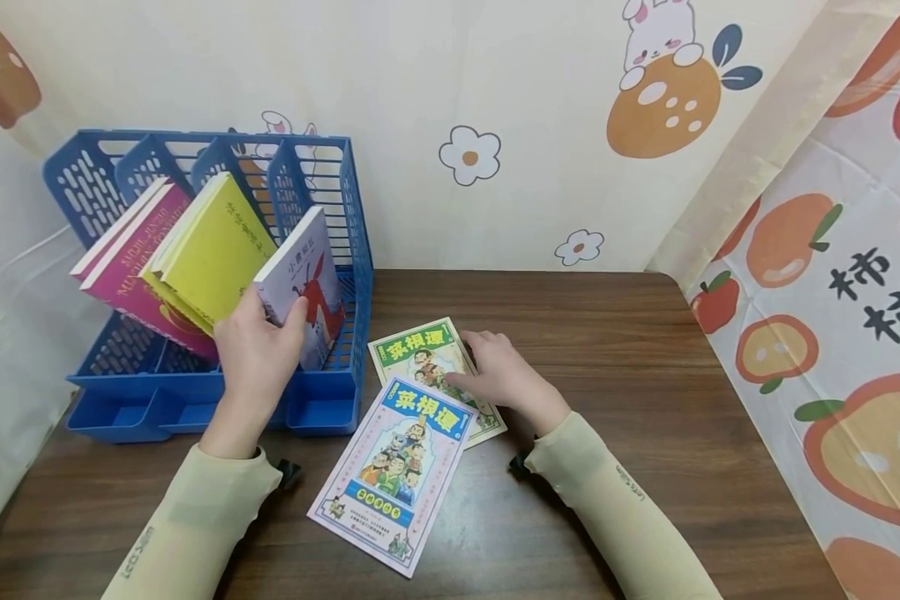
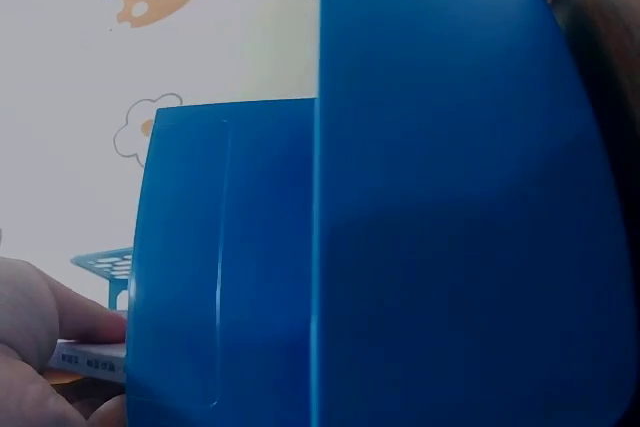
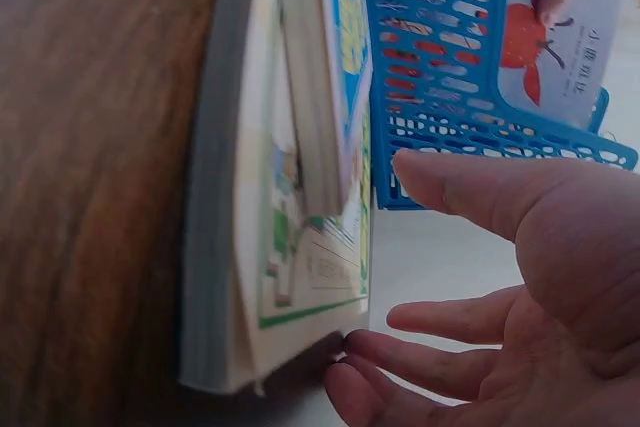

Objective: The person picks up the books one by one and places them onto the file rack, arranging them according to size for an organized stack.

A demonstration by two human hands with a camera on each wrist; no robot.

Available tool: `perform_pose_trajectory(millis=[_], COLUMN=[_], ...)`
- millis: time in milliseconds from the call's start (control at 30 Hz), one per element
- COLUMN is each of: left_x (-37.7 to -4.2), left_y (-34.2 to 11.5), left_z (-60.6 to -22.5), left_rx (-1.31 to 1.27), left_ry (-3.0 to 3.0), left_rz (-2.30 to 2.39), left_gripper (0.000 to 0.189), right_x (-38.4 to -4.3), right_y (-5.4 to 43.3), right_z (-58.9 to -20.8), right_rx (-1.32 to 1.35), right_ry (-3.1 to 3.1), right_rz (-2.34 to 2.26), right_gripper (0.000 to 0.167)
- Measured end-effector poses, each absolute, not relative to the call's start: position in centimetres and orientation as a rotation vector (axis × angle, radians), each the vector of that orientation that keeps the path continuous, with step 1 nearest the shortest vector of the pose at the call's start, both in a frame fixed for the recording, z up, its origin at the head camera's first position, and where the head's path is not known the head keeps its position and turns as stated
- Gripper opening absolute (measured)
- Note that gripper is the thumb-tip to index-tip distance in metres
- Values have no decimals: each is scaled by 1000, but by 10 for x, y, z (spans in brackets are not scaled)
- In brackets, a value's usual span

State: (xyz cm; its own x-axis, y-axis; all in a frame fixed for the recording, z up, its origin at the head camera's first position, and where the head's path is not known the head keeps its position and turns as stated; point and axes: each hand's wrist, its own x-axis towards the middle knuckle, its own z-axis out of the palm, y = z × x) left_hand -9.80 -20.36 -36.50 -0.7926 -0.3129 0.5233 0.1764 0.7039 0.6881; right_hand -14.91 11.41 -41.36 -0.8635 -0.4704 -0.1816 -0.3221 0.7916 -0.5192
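Observation:
My left hand (image 1: 258, 354) grips a thin lavender picture book (image 1: 321, 250) with a red figure, thumb on its cover. That book stands tilted in the right-hand compartment of a blue book rack (image 1: 187, 381). My right hand (image 1: 506, 375) is at the right edge of a green-bordered comic book (image 1: 405, 343) on the table, thumb over the cover. In the right wrist view its thumb and fingers (image 3: 450, 319) are spread apart beside the books. A blue-bordered comic book (image 1: 393, 467) overlaps the lower part of the green one.
Magenta books (image 1: 138, 275) and yellow-green books (image 1: 217, 250) lean in the rack's left and middle compartments. Small trays line the rack's front. A patterned curtain (image 1: 532, 108) hangs behind the brown wooden table (image 1: 615, 333), and another cloth (image 1: 870, 350) hangs at the right.

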Motion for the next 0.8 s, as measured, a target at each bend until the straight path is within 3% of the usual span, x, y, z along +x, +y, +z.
perform_pose_trajectory(millis=[267, 800], left_x=[-104, -104], left_y=[-204, -211], left_z=[-374, -369], left_rx=[99, 298], left_ry=[-2218, -2333], left_rz=[-1025, -945], left_gripper=[43, 52], right_x=[-145, -141], right_y=[106, 101], right_z=[-417, -420], right_rx=[-633, -586], right_ry=[2697, 2763], right_rz=[-697, -724], right_gripper=[81, 68])
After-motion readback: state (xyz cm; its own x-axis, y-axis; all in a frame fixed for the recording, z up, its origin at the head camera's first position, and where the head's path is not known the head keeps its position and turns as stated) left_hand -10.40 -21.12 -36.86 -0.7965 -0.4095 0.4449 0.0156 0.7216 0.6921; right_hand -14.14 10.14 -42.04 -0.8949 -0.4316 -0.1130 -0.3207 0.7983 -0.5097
